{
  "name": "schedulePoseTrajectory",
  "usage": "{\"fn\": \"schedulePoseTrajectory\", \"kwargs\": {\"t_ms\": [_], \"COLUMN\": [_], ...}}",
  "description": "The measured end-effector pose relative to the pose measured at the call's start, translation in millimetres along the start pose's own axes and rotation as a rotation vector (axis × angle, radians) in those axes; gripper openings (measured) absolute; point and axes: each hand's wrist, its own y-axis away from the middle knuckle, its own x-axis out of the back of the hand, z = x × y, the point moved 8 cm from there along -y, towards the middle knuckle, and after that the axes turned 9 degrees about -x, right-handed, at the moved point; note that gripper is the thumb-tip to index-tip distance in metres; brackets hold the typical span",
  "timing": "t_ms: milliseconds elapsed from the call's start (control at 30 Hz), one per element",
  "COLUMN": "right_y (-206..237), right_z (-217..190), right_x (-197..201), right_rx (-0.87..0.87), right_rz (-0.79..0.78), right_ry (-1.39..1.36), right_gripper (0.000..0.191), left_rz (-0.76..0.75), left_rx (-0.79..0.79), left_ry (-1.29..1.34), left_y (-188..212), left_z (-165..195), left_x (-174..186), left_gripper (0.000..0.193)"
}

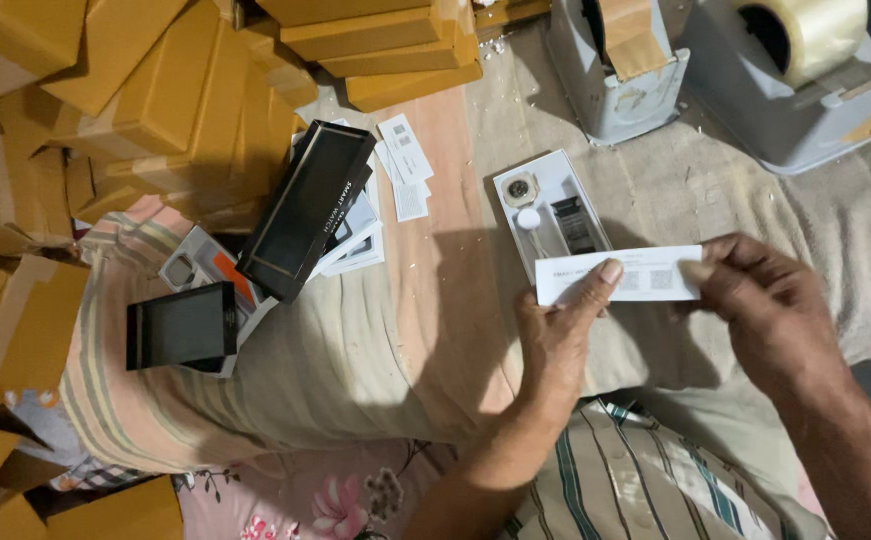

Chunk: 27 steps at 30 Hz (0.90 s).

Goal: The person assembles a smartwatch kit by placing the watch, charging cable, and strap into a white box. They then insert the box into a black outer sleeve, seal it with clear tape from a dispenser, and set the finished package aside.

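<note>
Both my hands hold a white paper slip (635, 275) with printed codes, stretched between them. My left hand (555, 335) pinches its left end with the thumb on top. My right hand (760, 310) grips its right end. Just beyond the slip lies an open white tray (515, 225) holding a watch face, a white round charger and a dark strap, partly hidden by the slip.
Two black box lids (305, 210) (181, 325) lie on a striped cushion at left, over white boxes. More paper slips (405, 165) lie beyond. Brown cardboard boxes (155, 90) are piled at left and top. Two grey tape dispensers (805, 85) stand top right.
</note>
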Motion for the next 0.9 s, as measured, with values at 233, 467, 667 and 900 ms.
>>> {"fn": "schedulePoseTrajectory", "kwargs": {"t_ms": [233, 467, 667, 900], "right_y": [3.0, -26.4, -45.4, -42.1], "right_z": [2.6, 12.7, 36.4, 36.7], "right_x": [-5.8, 26.9, 4.8, -26.0], "right_rx": [-0.066, -0.108, -0.29, -0.38], "right_rz": [0.035, -0.01, -0.016, -0.137], "right_ry": [-0.004, -0.186, -0.034, -0.114], "right_gripper": [0.019, 0.017, 0.029, 0.037], "left_rz": [0.054, 0.017, -0.074, -0.21], "left_rx": [-0.035, -0.154, -0.094, 0.236], "left_ry": [-0.07, -0.988, -1.215, -1.089], "left_y": [0.4, -42.3, -69.2, -111.1], "left_z": [-0.8, 20.8, -3.5, -42.6], "left_x": [5.7, 49.0, 41.1, 30.4], "left_gripper": [0.031, 0.04, 0.034, 0.071]}}
